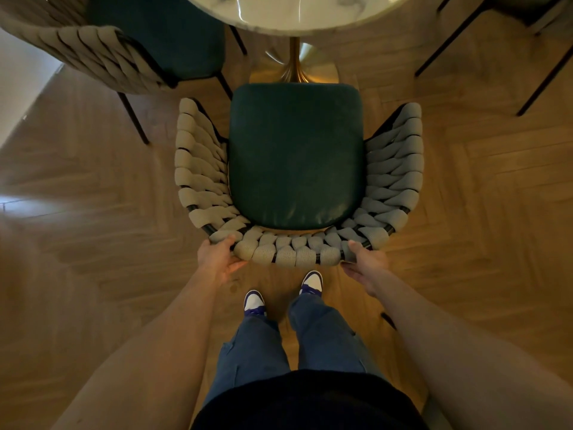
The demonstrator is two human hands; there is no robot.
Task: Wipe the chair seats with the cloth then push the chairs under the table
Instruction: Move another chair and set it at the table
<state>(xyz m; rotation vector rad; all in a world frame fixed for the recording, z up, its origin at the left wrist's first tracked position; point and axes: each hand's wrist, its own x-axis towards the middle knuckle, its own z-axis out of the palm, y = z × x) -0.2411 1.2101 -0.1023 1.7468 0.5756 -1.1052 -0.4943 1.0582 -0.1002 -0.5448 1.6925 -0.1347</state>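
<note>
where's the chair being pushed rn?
Head view, centre: the chair stands just short of the marble table, seat front by the gold pedestal, left hand and right hand holding its woven backrest.

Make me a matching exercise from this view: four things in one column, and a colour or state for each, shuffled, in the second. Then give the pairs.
Things
1. seat cushion
2. table top
3. woven backrest
4. table base

Colours or states
A. white marble with grey veins
B. gold, flared at the floor
C. dark green, nothing lying on it
D. beige, gripped by the left hand and right hand

Pairs: 1-C, 2-A, 3-D, 4-B
</note>
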